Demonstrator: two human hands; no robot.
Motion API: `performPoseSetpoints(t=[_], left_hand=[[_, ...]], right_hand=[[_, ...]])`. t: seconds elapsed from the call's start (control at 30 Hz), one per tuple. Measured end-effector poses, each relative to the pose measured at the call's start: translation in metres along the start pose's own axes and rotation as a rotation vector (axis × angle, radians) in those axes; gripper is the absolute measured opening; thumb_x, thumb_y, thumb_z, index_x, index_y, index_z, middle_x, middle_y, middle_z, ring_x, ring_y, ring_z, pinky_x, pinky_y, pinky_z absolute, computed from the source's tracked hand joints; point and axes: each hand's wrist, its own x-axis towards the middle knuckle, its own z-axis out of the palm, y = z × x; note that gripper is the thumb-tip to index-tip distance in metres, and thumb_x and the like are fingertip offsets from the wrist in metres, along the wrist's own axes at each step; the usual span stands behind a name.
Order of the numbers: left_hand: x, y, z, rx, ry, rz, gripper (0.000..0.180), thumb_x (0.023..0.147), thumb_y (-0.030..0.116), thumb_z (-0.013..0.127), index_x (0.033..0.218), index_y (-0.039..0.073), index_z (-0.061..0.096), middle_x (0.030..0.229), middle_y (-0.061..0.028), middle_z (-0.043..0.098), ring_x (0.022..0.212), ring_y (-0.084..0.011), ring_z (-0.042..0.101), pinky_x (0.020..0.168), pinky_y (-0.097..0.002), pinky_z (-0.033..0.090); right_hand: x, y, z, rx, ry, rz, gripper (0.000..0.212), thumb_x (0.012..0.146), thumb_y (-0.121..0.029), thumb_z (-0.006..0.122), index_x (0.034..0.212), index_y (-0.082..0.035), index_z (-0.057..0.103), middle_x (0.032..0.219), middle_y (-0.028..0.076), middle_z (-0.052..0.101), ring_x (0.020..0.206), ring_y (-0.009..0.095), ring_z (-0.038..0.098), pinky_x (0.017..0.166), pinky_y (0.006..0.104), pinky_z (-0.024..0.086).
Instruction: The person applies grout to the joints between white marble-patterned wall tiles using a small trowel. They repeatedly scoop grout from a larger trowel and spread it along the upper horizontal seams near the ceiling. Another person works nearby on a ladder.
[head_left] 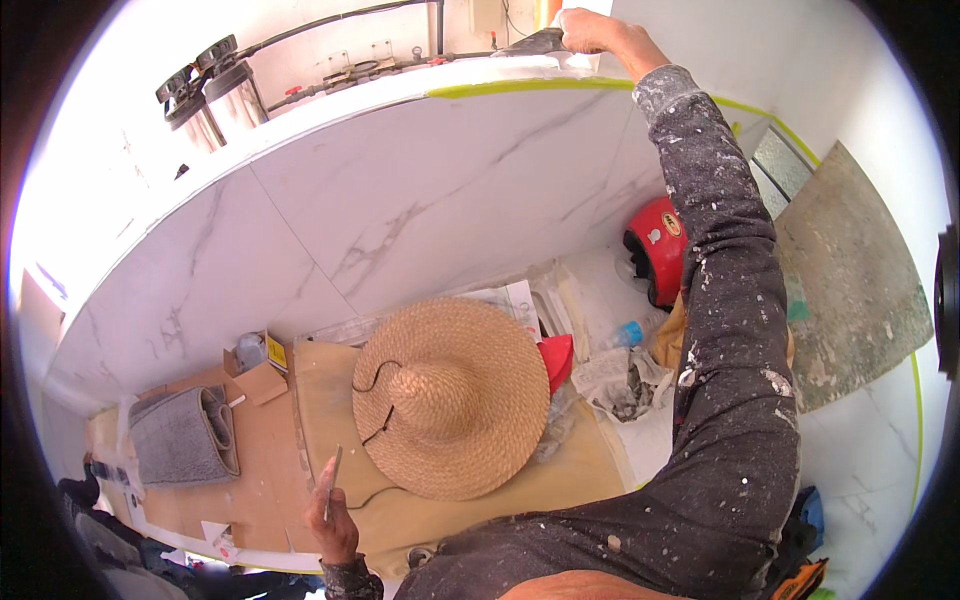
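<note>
Stretched far up, my right hand point(592, 32) is closed on a dark, flat-bladed scraper point(533, 43) at the window ledge point(470, 72). Its blade lies along the top of the ledge, where a yellow-green tape strip point(530, 88) runs under the edge. Low in the view, my left hand point(337, 520) is held upright with a thin grey flat tool point(333, 475) gripped in it; seen edge-on, its kind is unclear. Just right of that hand a wide straw hat point(450, 398) lies on a tan covered surface point(325, 400).
A grey folded towel point(185, 435) and small open carton point(258, 370) lie left. Right are a red helmet point(662, 250), a bottle with blue label point(632, 333), crumpled plastic point(625, 385) and a stained board point(850, 280). Beyond the ledge stand pipes point(340, 75) and metal canisters point(232, 95).
</note>
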Motion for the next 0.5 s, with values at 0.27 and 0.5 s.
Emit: performPoseSetpoints(t=[0.27, 0.5], left_hand=[[-0.005, -0.009, 0.001, -0.008, 0.025, 0.011, 0.034, 0.095, 0.001, 0.048, 0.128, 0.001, 0.057, 0.123, -0.0225, 0.062, 0.118, -0.0327, 0.058, 0.1, -0.0407, 0.043], [-0.003, -0.004, 0.001, 0.015, -0.003, 0.01, 0.035, 0.095, 0.001, 0.049, 0.129, 0.003, 0.056, 0.123, -0.0228, 0.062, 0.117, -0.0334, 0.059, 0.097, -0.0404, 0.045]], right_hand=[[0.019, 0.006, 0.021, 0.006, -0.054, 0.05, 0.038, 0.078, 0.0, 0.046, 0.114, 0.004, 0.058, 0.109, 0.024, 0.065, 0.099, 0.035, 0.063, 0.085, 0.043, 0.049], [-0.021, -0.002, 0.015, -0.021, -0.12, 0.073, 0.032, 0.08, -0.002, 0.045, 0.108, 0.007, 0.06, 0.108, 0.026, 0.064, 0.095, 0.039, 0.062, 0.082, 0.0467, 0.049]])
